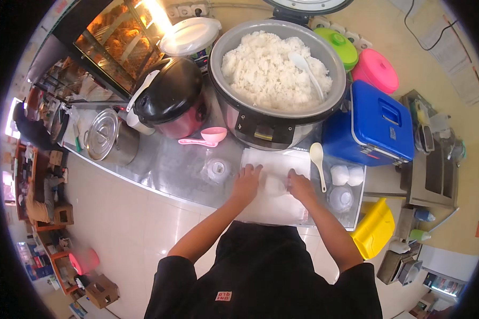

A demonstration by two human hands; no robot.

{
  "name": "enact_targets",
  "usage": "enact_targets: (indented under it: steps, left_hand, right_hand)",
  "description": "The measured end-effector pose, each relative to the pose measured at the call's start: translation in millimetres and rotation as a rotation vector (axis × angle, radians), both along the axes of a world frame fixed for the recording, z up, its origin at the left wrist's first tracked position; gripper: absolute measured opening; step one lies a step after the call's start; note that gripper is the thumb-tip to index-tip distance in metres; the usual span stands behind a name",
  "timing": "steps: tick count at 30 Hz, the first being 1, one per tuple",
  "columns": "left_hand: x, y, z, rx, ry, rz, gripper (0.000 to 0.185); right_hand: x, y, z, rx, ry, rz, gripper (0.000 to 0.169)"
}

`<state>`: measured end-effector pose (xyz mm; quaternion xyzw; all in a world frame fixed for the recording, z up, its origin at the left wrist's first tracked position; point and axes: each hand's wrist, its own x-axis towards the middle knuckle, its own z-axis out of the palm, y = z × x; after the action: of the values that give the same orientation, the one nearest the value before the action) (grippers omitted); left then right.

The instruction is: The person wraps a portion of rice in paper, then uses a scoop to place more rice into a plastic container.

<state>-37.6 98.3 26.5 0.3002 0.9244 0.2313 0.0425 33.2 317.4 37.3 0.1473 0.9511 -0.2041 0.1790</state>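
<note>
A blurred white portion of rice (275,185) lies on a stack of white wrapping paper (263,207) on the metal counter. My left hand (246,182) rests over the paper's left part, fingers bent. My right hand (298,184) is at the right side of the rice; whether it grips anything is unclear. Behind the paper stands a large open rice cooker, its cooked rice (267,71) heaped high with a white rice paddle (307,73) lying in it. A cream-coloured spoon (317,163) lies right of the paper. Left of my left hand is a clear plastic bowl (218,170).
Two wrapped white portions (347,175) and another plastic bowl (340,198) occupy the right corner, beside a blue cooler box (379,123). Further left are a pink scoop (213,135), a black-lidded rice cooker (169,95) and a lidded steel pot (111,137). A person sits far left.
</note>
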Motion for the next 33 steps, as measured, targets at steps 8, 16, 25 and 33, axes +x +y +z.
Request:
enact_targets:
  steps: [8,16,25,33]
  left_hand:
    - [-27,21,-28,-0.288,-0.295,-0.327,0.02]
    - [-32,-15,-19,0.001,-0.514,-0.381,0.027]
    - [-35,-5,-69,0.091,-0.395,-0.589,0.017]
    - [76,-18,53,0.963,-1.421,-0.225,0.01]
  right_hand:
    - [-9,6,-13,-0.008,-0.138,0.21,0.014]
    - [51,14,-41,-0.394,0.127,-0.095,0.013]
    - [43,2,-89,-0.35,0.614,0.092,0.016]
    - [111,20,-14,-1.543,0.104,-0.462,0.023]
